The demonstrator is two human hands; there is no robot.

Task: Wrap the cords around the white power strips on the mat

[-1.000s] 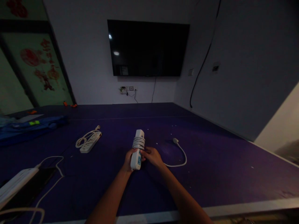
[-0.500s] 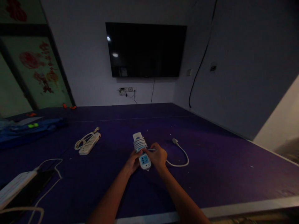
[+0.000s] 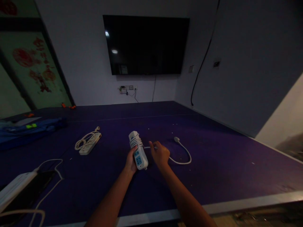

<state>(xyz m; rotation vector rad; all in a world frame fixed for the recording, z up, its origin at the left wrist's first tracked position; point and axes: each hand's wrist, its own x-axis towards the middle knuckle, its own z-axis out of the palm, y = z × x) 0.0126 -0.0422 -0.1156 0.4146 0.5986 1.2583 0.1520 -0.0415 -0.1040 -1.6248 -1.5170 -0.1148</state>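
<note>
My left hand (image 3: 131, 160) grips a white power strip (image 3: 141, 159) with blue sockets by its left side, thumb across its face. Several turns of white cord are wound round the strip's far half. To the right of it, my right hand (image 3: 160, 154) is closed on the loose part of that power cord (image 3: 182, 163), with a stretch running from the strip to the fingers. Past the hand, the cord curves over the purple surface and ends in a white plug (image 3: 176, 139).
A second power strip (image 3: 90, 145) with a looped cord lies to the left. Nearer, a white strip (image 3: 16, 187) rests by a dark flat object (image 3: 30, 192). Blue cloth (image 3: 35, 127) lies far left. The purple table (image 3: 213, 176) has a pale front edge; a television (image 3: 146, 45) hangs behind.
The power strip has tilted and shifted slightly left with my left hand. My right hand has moved off the strip's edge, drawing a short length of cord out between them.
</note>
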